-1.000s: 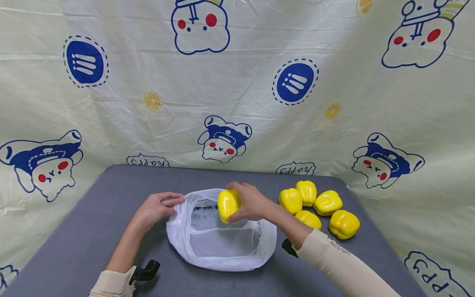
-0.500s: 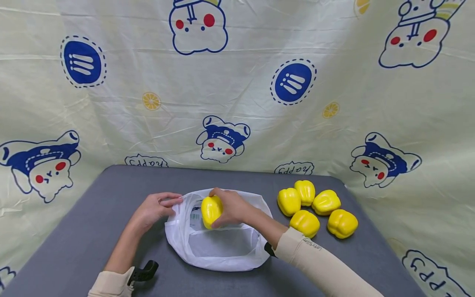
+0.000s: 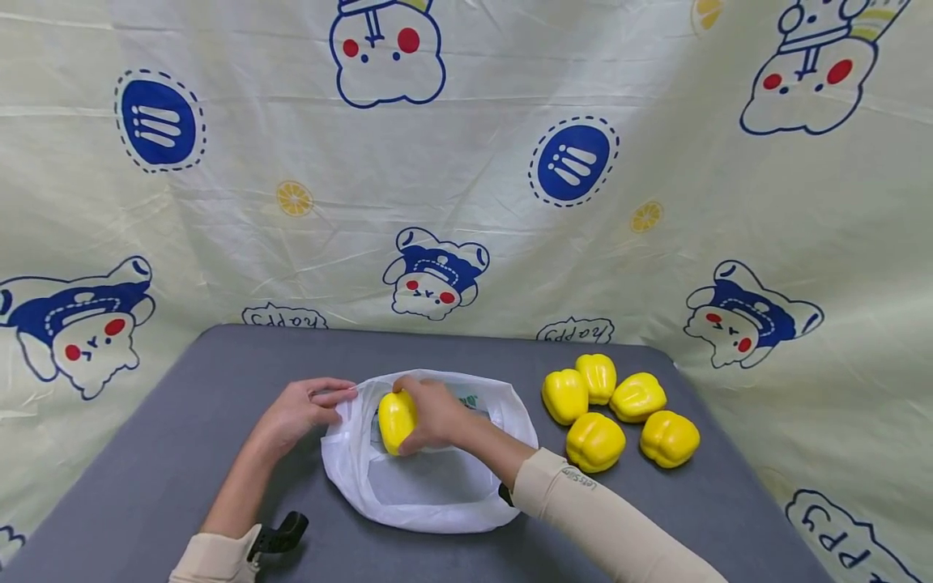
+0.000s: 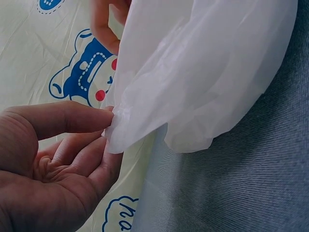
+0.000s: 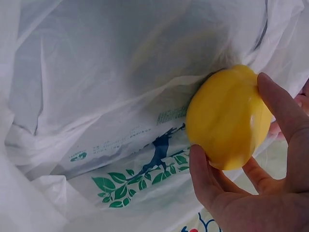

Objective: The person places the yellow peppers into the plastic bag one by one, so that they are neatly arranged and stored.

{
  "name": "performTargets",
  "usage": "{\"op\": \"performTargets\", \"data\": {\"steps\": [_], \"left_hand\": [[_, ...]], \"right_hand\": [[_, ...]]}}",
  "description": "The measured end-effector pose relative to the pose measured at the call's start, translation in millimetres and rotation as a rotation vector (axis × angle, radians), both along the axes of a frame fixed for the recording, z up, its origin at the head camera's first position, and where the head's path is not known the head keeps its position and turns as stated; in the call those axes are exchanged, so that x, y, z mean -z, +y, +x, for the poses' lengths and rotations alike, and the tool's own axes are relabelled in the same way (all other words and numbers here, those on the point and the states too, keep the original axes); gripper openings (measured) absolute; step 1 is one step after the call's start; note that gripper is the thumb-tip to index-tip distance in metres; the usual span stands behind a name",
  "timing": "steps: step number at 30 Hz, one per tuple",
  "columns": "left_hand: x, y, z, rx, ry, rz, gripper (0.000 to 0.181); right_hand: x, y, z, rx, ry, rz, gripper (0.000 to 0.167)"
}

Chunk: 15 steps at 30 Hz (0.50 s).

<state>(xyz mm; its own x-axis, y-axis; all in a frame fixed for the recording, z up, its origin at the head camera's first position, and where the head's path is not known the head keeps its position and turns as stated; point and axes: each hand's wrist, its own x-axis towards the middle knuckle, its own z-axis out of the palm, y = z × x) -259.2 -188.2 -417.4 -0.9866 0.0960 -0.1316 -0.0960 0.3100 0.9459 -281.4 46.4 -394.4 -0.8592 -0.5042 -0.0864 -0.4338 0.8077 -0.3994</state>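
A: State of the hands?
B: Right hand (image 3: 435, 414) grasps a pepper (image 3: 397, 423), fingers and thumb round its sides. Left hand (image 3: 297, 413) pinches the left edge of the bag (image 3: 423, 518).
A: Where's the pepper exactly?
B: Within the bag's mouth, toward its left side. Can't tell whether it touches the plastic.
A: Biggest risk?
B: Slipping, I'd say. The skin looks glossy, and the fingertips do most of the holding. A loose grip could drop it early.
A: And the bag?
B: Thin and floppy. Only its left edge is pinched, so the mouth could sag or fold in if that pinch gives.
A: Anything on its right?
B: The right forearm crosses that side, with a black strap (image 3: 505, 494) close to the edge. Catching there could drag the bag along the desk (image 3: 182, 486).
A: Other peppers (image 3: 595, 443)?
B: Five, on the desk right of the bag. A wide elbow swing might knock the nearest ones and set them rolling.
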Motion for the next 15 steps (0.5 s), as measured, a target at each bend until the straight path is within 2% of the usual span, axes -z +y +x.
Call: {"op": "performTargets", "data": {"steps": [15], "left_hand": [[1.0, 0.4, -0.2, 0.013, -0.014, -0.015, 0.055]], "right_hand": [[3.4, -2.8, 0.9, 0.073, -0.033, -0.039, 0.081]]}}
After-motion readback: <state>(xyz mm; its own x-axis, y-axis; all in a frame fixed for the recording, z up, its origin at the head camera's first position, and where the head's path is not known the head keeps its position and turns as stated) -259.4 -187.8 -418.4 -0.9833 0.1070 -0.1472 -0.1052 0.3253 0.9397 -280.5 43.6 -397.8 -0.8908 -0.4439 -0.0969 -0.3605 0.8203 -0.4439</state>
